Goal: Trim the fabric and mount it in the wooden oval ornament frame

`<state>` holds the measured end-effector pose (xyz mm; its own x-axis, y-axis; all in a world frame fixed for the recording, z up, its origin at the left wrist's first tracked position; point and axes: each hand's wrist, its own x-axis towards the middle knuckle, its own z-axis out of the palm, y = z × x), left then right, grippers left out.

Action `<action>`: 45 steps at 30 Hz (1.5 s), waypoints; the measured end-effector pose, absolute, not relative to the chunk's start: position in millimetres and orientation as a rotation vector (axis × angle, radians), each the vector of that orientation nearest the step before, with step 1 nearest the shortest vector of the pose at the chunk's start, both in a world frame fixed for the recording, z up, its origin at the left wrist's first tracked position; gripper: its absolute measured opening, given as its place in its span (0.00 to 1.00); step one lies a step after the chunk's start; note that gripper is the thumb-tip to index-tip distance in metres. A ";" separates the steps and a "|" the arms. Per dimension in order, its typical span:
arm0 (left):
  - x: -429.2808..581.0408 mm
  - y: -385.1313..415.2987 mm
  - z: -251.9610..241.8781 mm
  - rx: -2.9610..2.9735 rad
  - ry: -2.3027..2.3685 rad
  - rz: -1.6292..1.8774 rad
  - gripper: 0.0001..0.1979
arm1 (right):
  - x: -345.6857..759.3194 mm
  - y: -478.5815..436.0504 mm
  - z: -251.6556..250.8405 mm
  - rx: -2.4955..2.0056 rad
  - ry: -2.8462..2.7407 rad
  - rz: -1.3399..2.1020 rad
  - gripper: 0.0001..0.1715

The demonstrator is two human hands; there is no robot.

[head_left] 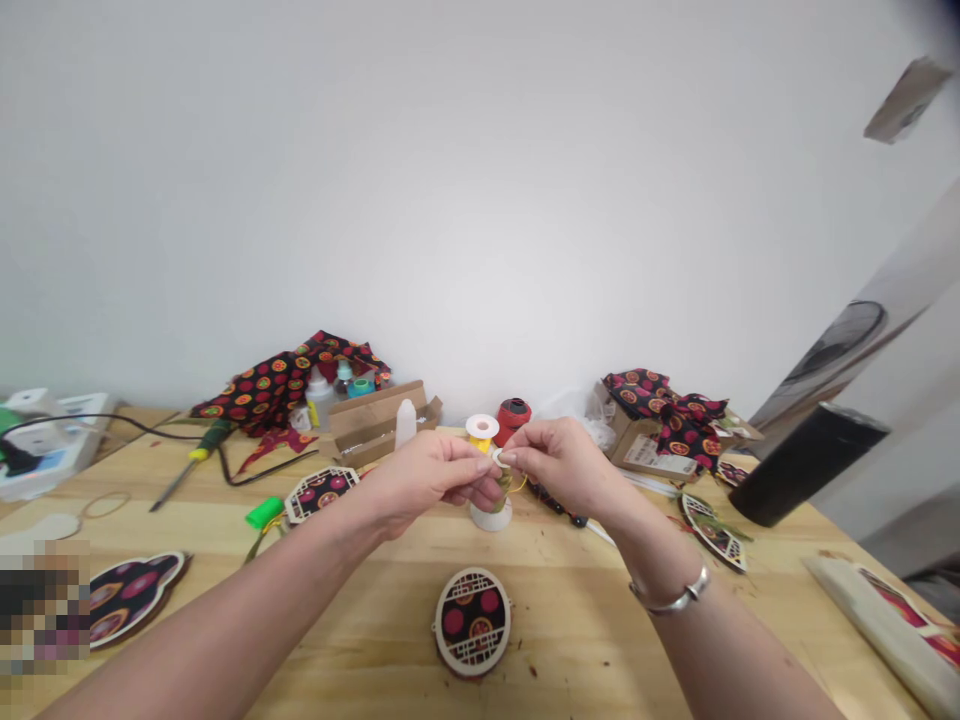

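Note:
Above the middle of the table, my left hand (439, 475) and my right hand (559, 462) meet, each closed in a pinch. Between the fingertips is a small white ring-like piece (498, 457), partly covered by the fingers. Just behind stands a spool of yellow thread (482, 428) with white flanges, its middle hidden by my hands. A strand of yellow thread (519, 486) curves beside my right fingers. On the table below lies a round wooden lattice pendant (473, 622) with dark patterned fabric in it, touched by neither hand.
Patterned fabric (274, 385), an open cardboard box (386, 420) and a red thread spool (514, 418) sit along the wall. A screwdriver (191, 465) and an octagonal lattice pendant (324, 492) lie left. At right are a cardboard box (652, 452) and a black cylinder (810, 462).

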<state>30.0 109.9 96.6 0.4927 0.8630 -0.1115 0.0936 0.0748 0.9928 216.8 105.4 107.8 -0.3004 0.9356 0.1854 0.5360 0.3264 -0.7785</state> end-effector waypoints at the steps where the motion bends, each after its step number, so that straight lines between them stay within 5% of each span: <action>1: 30.4 110.2 96.2 1.396 0.912 0.717 0.10 | 216.6 105.8 107.7 -1.295 -1.946 0.807 0.09; 21: 32.5 111.3 93.7 1.349 0.952 0.900 0.06 | 226.9 105.1 113.3 -1.151 -1.800 1.212 0.05; 30: 38.3 108.0 93.9 1.152 0.856 0.921 0.07 | 203.9 111.4 96.7 -0.930 -1.282 1.428 0.16; 45: 41.5 104.9 86.0 0.983 0.841 0.928 0.04 | 189.0 114.6 90.0 -0.903 -1.070 1.515 0.19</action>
<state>41.5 104.9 86.0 0.3678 0.9160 -0.1603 -0.2497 0.2634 0.9318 189.0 114.6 90.0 -0.1907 0.9815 -0.0166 -0.3126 -0.0767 -0.9468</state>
